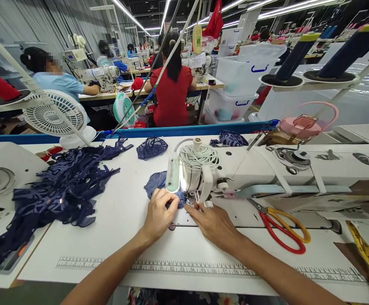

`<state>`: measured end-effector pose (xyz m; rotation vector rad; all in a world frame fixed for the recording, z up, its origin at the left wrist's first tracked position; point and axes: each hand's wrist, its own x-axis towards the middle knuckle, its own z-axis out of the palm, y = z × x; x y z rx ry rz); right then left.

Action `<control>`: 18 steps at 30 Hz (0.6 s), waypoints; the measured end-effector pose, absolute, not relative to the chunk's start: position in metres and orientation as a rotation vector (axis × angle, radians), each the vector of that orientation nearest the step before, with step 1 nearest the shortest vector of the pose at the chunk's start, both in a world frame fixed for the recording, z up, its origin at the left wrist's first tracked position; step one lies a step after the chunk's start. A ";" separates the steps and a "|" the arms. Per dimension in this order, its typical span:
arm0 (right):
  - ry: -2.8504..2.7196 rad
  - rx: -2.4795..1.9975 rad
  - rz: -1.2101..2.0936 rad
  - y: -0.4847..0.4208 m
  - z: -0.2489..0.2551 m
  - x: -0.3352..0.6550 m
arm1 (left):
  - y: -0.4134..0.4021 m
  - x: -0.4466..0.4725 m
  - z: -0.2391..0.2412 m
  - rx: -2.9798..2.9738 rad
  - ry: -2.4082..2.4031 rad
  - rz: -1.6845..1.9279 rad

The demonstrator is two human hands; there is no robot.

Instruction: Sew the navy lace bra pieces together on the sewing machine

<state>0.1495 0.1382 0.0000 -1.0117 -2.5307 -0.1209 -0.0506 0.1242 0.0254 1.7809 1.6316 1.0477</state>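
A white sewing machine stands across the table, its head lit by a small lamp. Under that head lies a piece of navy lace fabric, partly hidden by the lamp and my fingers. My left hand pinches the fabric's near edge, thumb and fingers closed together. On the other side of the needle area, my right hand rests low on the machine bed, its fingers stretched toward the presser foot. Its fingertips are at the fabric's edge; whether they grip any of it is hidden.
A heap of navy fabric strips lies at left. More lace pieces sit behind the machine. Scissors with red and orange handles lie at right, near a yellow tape measure. A white fan stands back left; other people sew beyond.
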 end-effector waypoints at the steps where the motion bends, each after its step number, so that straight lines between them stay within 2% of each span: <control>1: -2.557 -0.980 -0.166 0.138 0.000 0.150 | 0.126 -0.050 0.026 1.852 1.642 1.010; 7: -2.499 -0.926 -0.256 0.136 -0.005 0.153 | 0.134 -0.044 0.017 2.006 1.697 0.794; 18: -2.482 -0.919 -0.153 0.139 -0.010 0.153 | 0.133 -0.039 -0.004 1.925 1.765 0.978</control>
